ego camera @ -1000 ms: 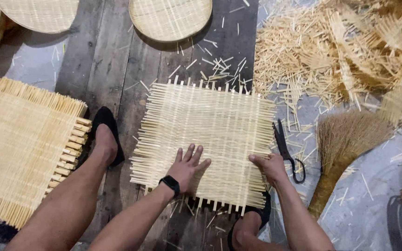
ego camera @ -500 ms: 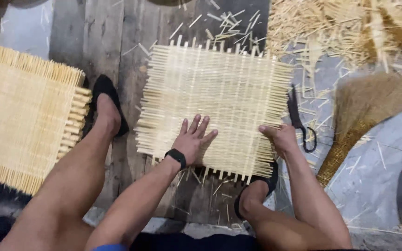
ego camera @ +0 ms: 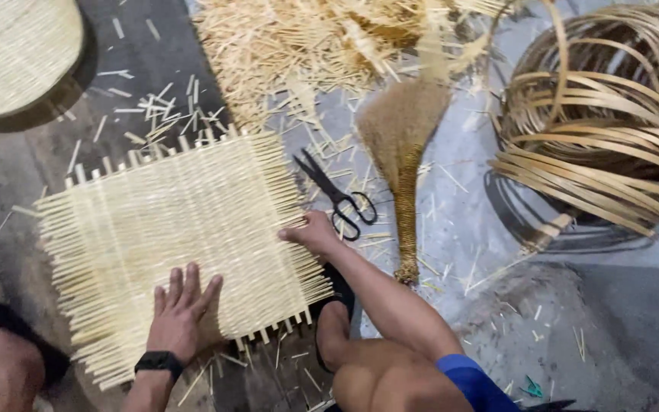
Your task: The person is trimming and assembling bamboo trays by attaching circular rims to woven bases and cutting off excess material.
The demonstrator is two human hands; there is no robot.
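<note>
A square woven bamboo mat (ego camera: 169, 229) with loose strip ends lies on the wooden floor in front of me. My left hand (ego camera: 181, 309), with a black watch on the wrist, rests flat on the mat's near edge with fingers spread. My right hand (ego camera: 314, 235) presses on the mat's right edge, fingers curled over the strip ends. Black scissors (ego camera: 337, 200) lie just right of that hand. My feet in black sandals sit at either side of the mat.
A grass hand broom (ego camera: 402, 152) lies right of the scissors. A heap of bamboo offcuts (ego camera: 299, 46) sits behind. Coiled bamboo hoops (ego camera: 604, 122) stand at the right. A round woven tray (ego camera: 13, 53) lies far left. A small green clip (ego camera: 532, 387) is on the floor.
The view has swung to the right, bringing the bamboo hoops into sight and losing the second mat at the left. Both hands stay on the mat.
</note>
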